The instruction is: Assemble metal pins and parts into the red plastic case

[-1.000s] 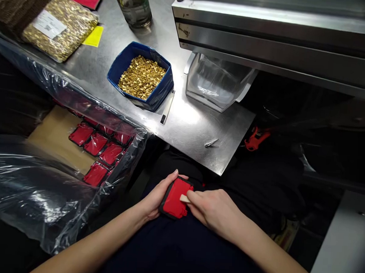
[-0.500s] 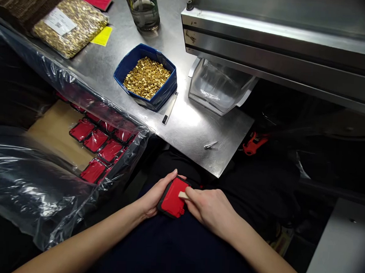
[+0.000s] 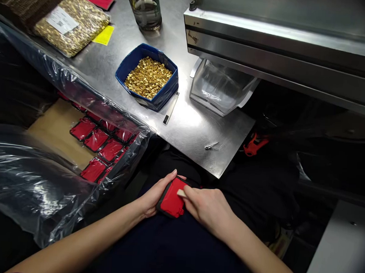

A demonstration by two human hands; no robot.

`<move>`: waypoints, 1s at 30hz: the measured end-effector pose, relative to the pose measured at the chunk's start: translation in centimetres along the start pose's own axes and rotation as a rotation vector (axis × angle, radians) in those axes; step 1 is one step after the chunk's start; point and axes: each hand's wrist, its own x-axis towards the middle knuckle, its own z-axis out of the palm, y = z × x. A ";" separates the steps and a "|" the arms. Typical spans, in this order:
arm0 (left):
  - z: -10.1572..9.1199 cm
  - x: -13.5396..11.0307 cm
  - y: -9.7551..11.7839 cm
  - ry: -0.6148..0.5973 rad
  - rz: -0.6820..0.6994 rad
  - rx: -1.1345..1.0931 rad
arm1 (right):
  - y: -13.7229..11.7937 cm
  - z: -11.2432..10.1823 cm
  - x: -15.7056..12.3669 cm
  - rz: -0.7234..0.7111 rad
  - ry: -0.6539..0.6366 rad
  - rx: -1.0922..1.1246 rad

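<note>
The left hand (image 3: 157, 194) grips a red-and-black case (image 3: 170, 199); just beside it, the right hand (image 3: 208, 207) pinches a pale stick (image 3: 180, 193), its tip over the case.

Glare whitens the steel tabletop (image 3: 198, 131) and streaks the clear plastic liner (image 3: 36, 177). The dark trousers (image 3: 253, 193) sink into shadow.

Shiny grey metal bench (image 3: 197, 133)
On it: an angular blue bin (image 3: 166, 94), a clear plastic bin (image 3: 207, 104), a clear round vessel (image 3: 145, 10), a gold-filled plastic bag (image 3: 82, 25), a slim white black-ended stick (image 3: 171, 108), a small silvery piece (image 3: 211, 146).
</note>
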 end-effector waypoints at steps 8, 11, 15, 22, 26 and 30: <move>-0.4 0.3 0.0 -0.015 -0.014 -0.012 | 1.0 -0.6 -0.2 -0.034 -0.036 0.079; -0.7 0.5 -0.2 -0.039 -0.028 -0.010 | 1.1 -0.4 -0.4 -0.039 -0.019 0.083; -0.6 0.6 -0.3 -0.028 0.009 -0.005 | 0.8 -0.2 0.0 -0.066 -0.034 0.061; -0.8 1.1 -0.2 -0.045 0.009 -0.004 | 1.1 -0.4 -0.4 -0.051 -0.064 0.049; -0.9 1.1 -0.1 -0.005 0.001 -0.036 | 1.1 -0.6 0.1 0.001 -0.021 0.019; -0.9 1.0 -0.1 -0.023 0.010 -0.028 | 0.8 -0.6 0.3 -0.052 -0.046 0.022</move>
